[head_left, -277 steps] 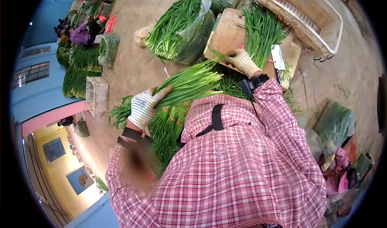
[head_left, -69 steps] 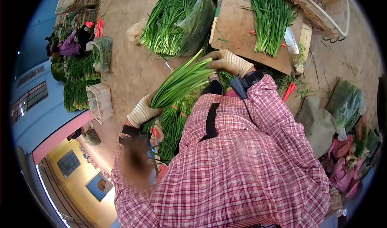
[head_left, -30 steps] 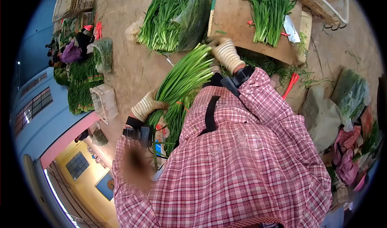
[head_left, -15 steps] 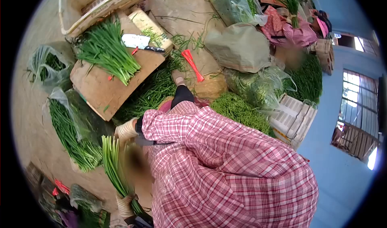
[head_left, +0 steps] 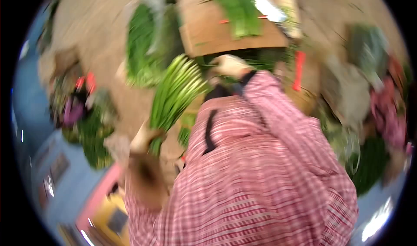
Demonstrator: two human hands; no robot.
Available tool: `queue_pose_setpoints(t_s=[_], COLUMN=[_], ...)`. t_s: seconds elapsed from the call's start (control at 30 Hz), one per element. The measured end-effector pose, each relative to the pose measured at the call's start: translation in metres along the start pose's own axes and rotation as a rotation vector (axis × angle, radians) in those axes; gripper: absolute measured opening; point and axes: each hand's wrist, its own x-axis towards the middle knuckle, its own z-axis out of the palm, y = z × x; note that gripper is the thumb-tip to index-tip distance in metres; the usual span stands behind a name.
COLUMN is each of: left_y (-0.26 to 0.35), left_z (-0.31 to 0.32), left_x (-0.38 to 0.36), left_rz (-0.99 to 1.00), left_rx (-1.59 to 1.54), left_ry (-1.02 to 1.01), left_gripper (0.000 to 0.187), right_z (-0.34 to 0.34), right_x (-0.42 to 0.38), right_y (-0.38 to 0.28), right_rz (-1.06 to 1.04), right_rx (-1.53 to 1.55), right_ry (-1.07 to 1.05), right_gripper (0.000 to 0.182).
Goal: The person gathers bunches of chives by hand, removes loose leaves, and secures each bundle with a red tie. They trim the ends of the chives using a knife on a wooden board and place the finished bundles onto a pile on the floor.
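My left hand (head_left: 144, 137) is wrapped round the lower part of a bunch of chives (head_left: 177, 89), whose pale cut ends point up and to the right. My right hand (head_left: 232, 66) is just below the front edge of a brown board (head_left: 202, 24), its fingers curled together. A thin green stalk seems to stick out at its fingertips, but blur hides what it holds. More chives (head_left: 241, 11) lie on the board, beside a knife with a shiny broad blade (head_left: 269, 8) and red ties (head_left: 223, 21).
A plastic bag of chives (head_left: 141, 41) lies left of the board. Red strips (head_left: 298, 70) lie on the floor to its right. Farther right are a grey sack (head_left: 347, 89), bagged greens (head_left: 343, 141) and a co-worker in a pink top (head_left: 388, 109). At left are more red strips (head_left: 89, 83) and greens.
My view has swung to the left, so the board now stands ahead. The chives in my left hand have come up and forward. My right hand has moved away from the bunch, towards the board.
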Motion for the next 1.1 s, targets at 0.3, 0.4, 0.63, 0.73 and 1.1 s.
queue_pose_setpoints(t_s=[0.3, 0.4, 0.63, 0.73, 1.1], left_y=[0.032, 0.035, 0.023, 0.025, 0.024], left_z=[0.008, 0.015, 0.012, 0.009, 0.012], left_x=[0.014, 0.015, 0.004, 0.007, 0.005], left_rz=[-0.293, -0.287, -0.316, -0.345, -0.336], left_rx=[-0.431, -0.452, -0.664, -0.614, -0.643], left_ry=[0.085, 0.105, 0.103, 0.089, 0.050], left_gripper=[0.034, 0.031, 0.025, 0.024, 0.033], right_z=[0.033, 0.047, 0.023, 0.012, 0.053], right_x=[-0.015, -0.005, -0.006, -0.009, -0.009], right_y=[-0.057, -0.039, -0.043, -0.045, -0.065], right_rz=[0.040, 0.024, 0.134, -0.115, -0.099], right_rx=[0.625, 0.904, 0.957, 0.463, 0.699], right_ry=[-0.132, -0.057, 0.268, -0.165, 0.041], right_gripper=[0.028, 0.025, 0.021, 0.030, 0.019])
